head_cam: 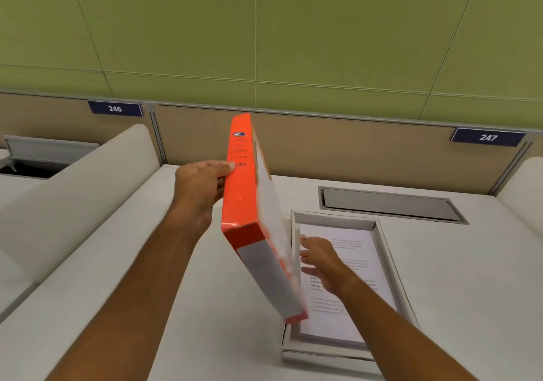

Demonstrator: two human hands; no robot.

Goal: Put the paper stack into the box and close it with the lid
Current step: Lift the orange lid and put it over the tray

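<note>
Orange lid [244, 192] on edge, gripped by left hand [199, 188]; right hand [321, 260] released beside it, box [385, 251] with paper stack [346, 319] right.

Your left hand [202, 186] grips the orange lid [249, 204] by its long side, tilted on edge above the white desk [205, 307]. At its four o'clock the open box [385, 251] holds the paper stack [361, 263]; your right hand [323, 263] hovers over it, fingers spread, beside the lid's inner face
</note>
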